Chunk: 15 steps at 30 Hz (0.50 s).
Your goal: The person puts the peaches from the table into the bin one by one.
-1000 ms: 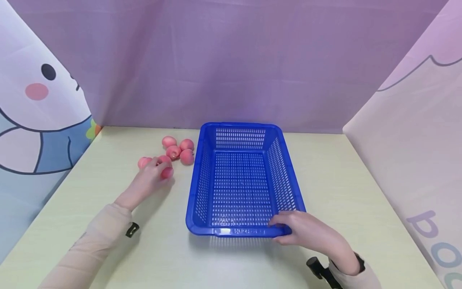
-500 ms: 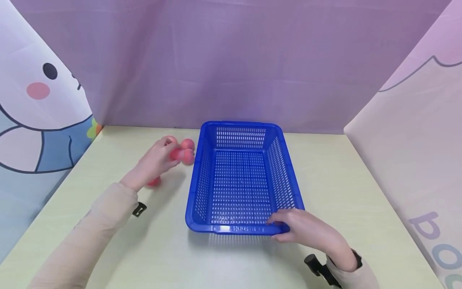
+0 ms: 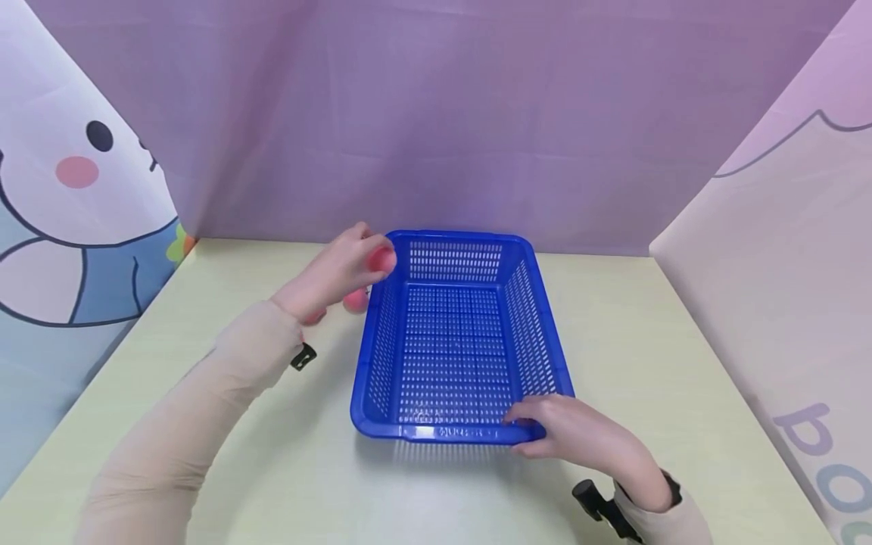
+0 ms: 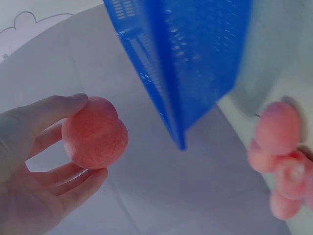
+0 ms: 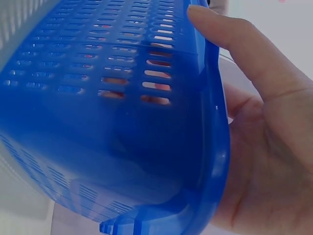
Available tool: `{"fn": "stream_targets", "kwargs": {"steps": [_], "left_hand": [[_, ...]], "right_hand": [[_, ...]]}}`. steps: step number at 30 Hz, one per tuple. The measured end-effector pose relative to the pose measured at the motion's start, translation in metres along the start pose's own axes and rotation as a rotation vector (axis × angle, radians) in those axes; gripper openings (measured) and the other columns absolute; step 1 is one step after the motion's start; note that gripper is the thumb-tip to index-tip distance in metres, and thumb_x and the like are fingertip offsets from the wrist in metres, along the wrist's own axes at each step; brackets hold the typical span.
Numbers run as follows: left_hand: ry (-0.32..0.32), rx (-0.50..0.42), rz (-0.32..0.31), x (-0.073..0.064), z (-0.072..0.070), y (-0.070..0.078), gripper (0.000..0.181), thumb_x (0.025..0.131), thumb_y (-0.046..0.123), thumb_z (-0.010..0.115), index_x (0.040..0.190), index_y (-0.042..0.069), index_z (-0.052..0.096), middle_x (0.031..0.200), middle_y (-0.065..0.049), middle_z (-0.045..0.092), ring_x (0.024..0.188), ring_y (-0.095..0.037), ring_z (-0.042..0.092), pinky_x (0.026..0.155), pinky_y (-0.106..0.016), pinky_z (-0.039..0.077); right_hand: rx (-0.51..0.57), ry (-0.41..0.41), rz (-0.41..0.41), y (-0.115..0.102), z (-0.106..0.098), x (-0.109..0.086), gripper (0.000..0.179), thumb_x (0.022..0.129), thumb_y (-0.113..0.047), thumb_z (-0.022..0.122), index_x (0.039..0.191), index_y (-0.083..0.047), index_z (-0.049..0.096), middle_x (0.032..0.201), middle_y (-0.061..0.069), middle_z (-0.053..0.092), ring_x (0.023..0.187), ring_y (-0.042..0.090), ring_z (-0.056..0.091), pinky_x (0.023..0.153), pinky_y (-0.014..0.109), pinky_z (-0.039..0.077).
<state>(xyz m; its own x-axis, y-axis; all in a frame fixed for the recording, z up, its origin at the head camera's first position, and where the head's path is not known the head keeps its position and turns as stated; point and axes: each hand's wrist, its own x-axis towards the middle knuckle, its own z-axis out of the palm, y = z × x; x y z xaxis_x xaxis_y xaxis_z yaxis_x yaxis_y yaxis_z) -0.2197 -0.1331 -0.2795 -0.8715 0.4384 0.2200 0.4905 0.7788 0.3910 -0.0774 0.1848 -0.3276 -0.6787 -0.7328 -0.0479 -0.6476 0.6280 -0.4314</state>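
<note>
Pinching a pink fruit (image 4: 95, 134) between thumb and fingers of our left hand (image 3: 344, 265), we hold it by the far-left corner of the blue basket (image 3: 436, 432); our right hand (image 3: 572, 431) grips its near rim, probably for steadiness.

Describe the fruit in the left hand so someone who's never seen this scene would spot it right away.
Find the big blue basket on the pale table. Near its far left corner in the head view, look for the left hand holding a round pink fruit. It is the only fruit held in a hand; the other visible fruits lie on the table outside the basket.
</note>
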Motion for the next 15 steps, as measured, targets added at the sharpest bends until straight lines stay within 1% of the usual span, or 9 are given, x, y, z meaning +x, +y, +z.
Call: {"fn": "stream_targets", "kwargs": {"steps": [3, 7, 9, 15], "left_hand": [[0.019, 0.047, 0.080, 0.012, -0.001, 0.010, 0.029, 0.079, 0.014, 0.064, 0.106, 0.008, 0.059, 0.092, -0.011, 0.047, 0.086, -0.025, 0.048, 0.074, -0.037, 0.044], [0.031, 0.062, 0.144, 0.026, -0.001, 0.023, 0.029, 0.077, 0.015, 0.065, 0.105, 0.007, 0.059, 0.092, -0.012, 0.049, 0.085, -0.026, 0.049, 0.073, -0.036, 0.045], [0.030, 0.065, 0.160, 0.032, 0.000, 0.030, 0.029, 0.077, 0.015, 0.065, 0.105, 0.007, 0.059, 0.093, -0.013, 0.049, 0.085, -0.026, 0.049, 0.073, -0.036, 0.046], [-0.001, 0.032, 0.158, 0.048, 0.002, 0.050, 0.030, 0.079, 0.018, 0.064, 0.106, 0.009, 0.059, 0.096, -0.011, 0.049, 0.088, -0.024, 0.050, 0.074, -0.032, 0.047]], "right_hand": [[0.005, -0.003, 0.005, -0.001, -0.001, 0.000, 0.023, 0.076, -0.020, 0.067, 0.095, -0.007, 0.065, 0.090, -0.001, 0.065, 0.080, 0.006, 0.058, 0.070, 0.024, 0.049], [0.011, -0.011, 0.018, -0.004, -0.002, 0.001, 0.023, 0.076, -0.019, 0.067, 0.095, -0.007, 0.065, 0.090, 0.000, 0.065, 0.080, 0.006, 0.057, 0.070, 0.024, 0.049], [0.013, -0.017, 0.027, -0.005, -0.003, 0.002, 0.023, 0.076, -0.018, 0.067, 0.095, -0.007, 0.065, 0.091, 0.000, 0.065, 0.080, 0.007, 0.057, 0.070, 0.024, 0.049], [0.007, -0.023, 0.029, -0.007, -0.004, 0.003, 0.023, 0.076, -0.018, 0.067, 0.095, -0.007, 0.065, 0.092, 0.001, 0.065, 0.081, 0.007, 0.058, 0.071, 0.025, 0.049]]}}
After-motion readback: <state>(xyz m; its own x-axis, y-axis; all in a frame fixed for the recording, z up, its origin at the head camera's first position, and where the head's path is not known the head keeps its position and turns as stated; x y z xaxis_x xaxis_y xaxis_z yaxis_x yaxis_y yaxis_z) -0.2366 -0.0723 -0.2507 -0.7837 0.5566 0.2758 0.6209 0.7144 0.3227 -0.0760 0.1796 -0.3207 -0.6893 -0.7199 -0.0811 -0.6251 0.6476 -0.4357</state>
